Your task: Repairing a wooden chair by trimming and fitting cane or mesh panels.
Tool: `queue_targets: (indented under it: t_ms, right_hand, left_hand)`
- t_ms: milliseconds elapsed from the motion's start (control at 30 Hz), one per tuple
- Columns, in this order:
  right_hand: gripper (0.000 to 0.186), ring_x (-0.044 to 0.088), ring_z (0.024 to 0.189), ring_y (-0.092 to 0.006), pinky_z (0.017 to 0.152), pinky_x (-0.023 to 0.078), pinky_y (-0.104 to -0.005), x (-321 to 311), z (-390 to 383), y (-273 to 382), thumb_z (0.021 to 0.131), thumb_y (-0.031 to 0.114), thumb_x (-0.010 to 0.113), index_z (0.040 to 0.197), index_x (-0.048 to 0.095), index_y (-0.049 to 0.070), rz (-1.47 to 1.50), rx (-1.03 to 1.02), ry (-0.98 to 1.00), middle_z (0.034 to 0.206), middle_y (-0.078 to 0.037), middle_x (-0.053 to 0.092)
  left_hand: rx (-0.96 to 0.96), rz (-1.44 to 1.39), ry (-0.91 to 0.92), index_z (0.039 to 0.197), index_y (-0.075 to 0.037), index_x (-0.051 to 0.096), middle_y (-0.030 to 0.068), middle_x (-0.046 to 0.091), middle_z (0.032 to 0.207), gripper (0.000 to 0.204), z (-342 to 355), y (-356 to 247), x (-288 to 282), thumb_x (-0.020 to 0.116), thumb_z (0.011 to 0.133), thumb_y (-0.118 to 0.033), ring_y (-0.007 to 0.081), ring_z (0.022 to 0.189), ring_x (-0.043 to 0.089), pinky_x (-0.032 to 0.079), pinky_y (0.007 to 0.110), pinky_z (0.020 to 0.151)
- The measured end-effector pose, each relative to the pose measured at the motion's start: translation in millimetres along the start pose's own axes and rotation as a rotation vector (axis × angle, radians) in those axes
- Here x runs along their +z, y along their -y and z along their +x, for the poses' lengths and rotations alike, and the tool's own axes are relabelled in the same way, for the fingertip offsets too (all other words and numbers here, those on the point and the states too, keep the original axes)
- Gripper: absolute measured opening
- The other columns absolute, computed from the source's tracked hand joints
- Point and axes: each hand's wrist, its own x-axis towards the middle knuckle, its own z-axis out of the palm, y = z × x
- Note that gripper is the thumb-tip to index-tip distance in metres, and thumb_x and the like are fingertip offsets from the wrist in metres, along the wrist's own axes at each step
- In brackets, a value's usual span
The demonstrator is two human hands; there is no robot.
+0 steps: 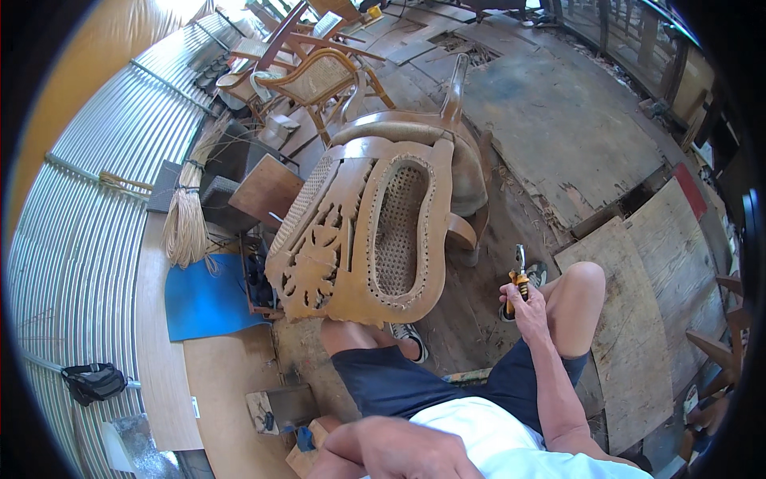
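Observation:
My right hand (528, 313), above my right thigh, is closed around the handles of a pair of pliers (522, 281). The handles are yellow-orange and black, and the metal jaws point away from me. Close to the camera at the lower edge is my left hand (411, 449); the frame cuts off its fingers, so their state is hidden. A carved wooden chair (361, 271) lies tipped over before me, its near end against my left knee. Its backrest has an oval woven cane panel (396, 227) ringed by small holes, beside pierced leaf carving.
A bundle of cane strands (187, 215) hangs at the left near a blue mat (211, 299). More cane chairs (315, 76) stand at the back left. Worn plywood sheets (630, 319) cover the floor at right. A dark bag (94, 382) rests against the corrugated wall (88, 255).

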Motion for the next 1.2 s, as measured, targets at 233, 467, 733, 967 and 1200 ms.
queue_targets:
  t_ms: [233,467,733,967,1200]
  right_hand:
    - [0.033,0.066,0.084,-0.0114,0.074,0.053,-0.0261,-6.1,2.8,9.1,0.102,0.029,0.06,0.118,0.062,0.0,0.007,0.014,0.071,0.098,-0.005,0.07]
    - [0.039,0.068,0.108,-0.0314,0.097,0.057,-0.0474,67.4,-1.8,91.7,0.103,0.027,0.056,0.118,0.057,-0.009,0.801,0.431,0.501,0.118,-0.023,0.065]
    - [0.036,0.064,0.114,-0.038,0.1,0.054,-0.0517,189.5,77.0,97.6,0.104,0.03,0.053,0.101,0.061,-0.004,0.884,0.64,0.782,0.12,-0.026,0.062]
    - [0.043,0.062,0.116,-0.0422,0.097,0.053,-0.0596,222.4,145.5,92.1,0.105,0.035,0.048,0.098,0.061,-0.006,0.9,0.694,0.813,0.116,-0.028,0.061]
    - [0.041,0.063,0.113,-0.0428,0.088,0.058,-0.0577,225.4,170.3,87.5,0.104,0.034,0.05,0.096,0.061,-0.005,0.789,0.75,0.831,0.114,-0.027,0.063]
  left_hand:
    - [-0.585,1.209,-1.46,0.089,-0.003,0.07,-0.0007,0.061,0.071,0.024,-98.2,-70.0,-71.2,0.067,0.095,-0.025,0.0056,0.07,0.056,0.046,0.024,0.064]
    - [-1.124,1.799,-2.03,0.094,-0.002,0.068,0.0208,0.071,0.095,0.039,-285.5,-103.4,-252.3,0.055,0.098,-0.039,0.0417,0.09,0.068,0.052,0.051,0.078]
    - [-1.199,1.948,-2.116,0.096,-0.006,0.063,0.0158,0.066,0.1,0.037,-290.2,-85.4,-302.2,0.062,0.092,-0.042,0.0364,0.09,0.068,0.055,0.05,0.075]
    - [-1.224,1.913,-2.111,0.096,-0.005,0.063,0.0174,0.067,0.097,0.044,-280.8,-91.2,-300.3,0.064,0.09,-0.048,0.0365,0.089,0.069,0.055,0.05,0.075]
    - [-1.252,1.9,-2.096,0.096,-0.005,0.063,0.0176,0.067,0.097,0.044,-279.2,-92.8,-302.4,0.063,0.09,-0.049,0.0362,0.09,0.069,0.056,0.049,0.075]
